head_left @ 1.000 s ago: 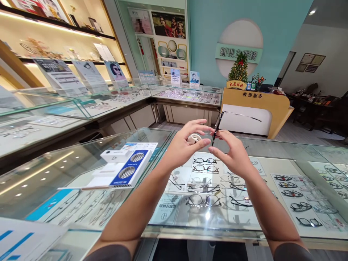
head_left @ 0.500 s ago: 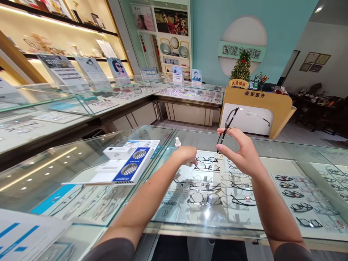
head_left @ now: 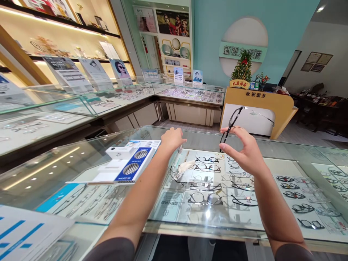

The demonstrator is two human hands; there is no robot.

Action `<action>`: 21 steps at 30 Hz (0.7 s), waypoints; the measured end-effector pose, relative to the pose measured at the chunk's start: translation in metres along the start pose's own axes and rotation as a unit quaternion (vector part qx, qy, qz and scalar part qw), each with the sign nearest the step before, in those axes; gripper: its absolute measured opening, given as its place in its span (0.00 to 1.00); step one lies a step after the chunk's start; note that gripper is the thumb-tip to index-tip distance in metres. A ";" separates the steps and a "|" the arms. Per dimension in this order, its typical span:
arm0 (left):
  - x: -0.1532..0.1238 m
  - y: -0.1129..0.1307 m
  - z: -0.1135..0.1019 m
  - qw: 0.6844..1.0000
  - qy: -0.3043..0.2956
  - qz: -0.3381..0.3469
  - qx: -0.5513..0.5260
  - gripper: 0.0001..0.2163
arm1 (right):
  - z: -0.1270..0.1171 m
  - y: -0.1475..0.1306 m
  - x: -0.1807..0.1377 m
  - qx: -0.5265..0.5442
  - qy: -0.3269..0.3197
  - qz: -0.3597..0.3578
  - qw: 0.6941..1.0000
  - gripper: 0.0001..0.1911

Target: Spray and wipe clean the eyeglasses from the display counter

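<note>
Pinched between the thumb and fingers of my right hand (head_left: 244, 148) is a pair of dark-rimmed glasses (head_left: 231, 125), held up on edge with one temple stretching out to the right. My left hand (head_left: 173, 139) is closed around a small bottle (head_left: 179, 149) at the far side of the glass counter; only its clear lower part shows below my fingers. A crumpled white cloth (head_left: 186, 167) lies on the glass top nearer to me. Several dark-framed glasses (head_left: 207, 167) are laid out in rows in the showcase below.
A white and blue display box (head_left: 133, 165) stands on the counter (head_left: 244, 226) to the left. Printed sheets (head_left: 27, 232) lie at the near left. More glass showcases (head_left: 187, 92) run along the back, with a yellow cashier desk (head_left: 282, 112) at back right.
My left hand has moved left and away from me, from beside the cloth to the small bottle. The white cloth now shows on the glass. My right hand still holds up the glasses.
</note>
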State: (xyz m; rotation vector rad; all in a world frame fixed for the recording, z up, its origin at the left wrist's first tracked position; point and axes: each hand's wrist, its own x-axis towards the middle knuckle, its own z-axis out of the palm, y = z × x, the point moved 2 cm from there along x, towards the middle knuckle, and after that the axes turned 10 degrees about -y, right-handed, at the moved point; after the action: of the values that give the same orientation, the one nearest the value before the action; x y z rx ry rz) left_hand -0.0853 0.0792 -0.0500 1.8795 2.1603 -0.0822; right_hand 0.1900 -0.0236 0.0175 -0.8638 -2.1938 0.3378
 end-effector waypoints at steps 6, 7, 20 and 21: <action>0.030 -0.025 0.010 0.999 -0.021 -0.041 -0.024 0.18 | -0.002 0.001 0.000 0.000 0.001 0.001 1.000 0.17; 0.033 -0.027 0.012 0.998 -0.027 -0.040 -0.027 0.18 | -0.002 0.001 0.000 0.002 0.002 0.001 1.000 0.17; 0.047 -0.032 0.025 0.995 -0.019 -0.004 -0.095 0.21 | -0.001 0.003 0.001 0.021 -0.005 0.010 1.000 0.16; 0.046 -0.032 0.023 0.994 -0.004 0.006 -0.110 0.23 | -0.001 0.003 0.001 0.021 -0.004 0.009 1.000 0.16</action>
State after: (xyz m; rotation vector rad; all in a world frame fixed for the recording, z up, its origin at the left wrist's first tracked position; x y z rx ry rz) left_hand -0.1178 0.1130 -0.0879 1.7647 2.0576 0.1465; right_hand 0.1918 -0.0211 0.0172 -0.8619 -2.1799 0.3947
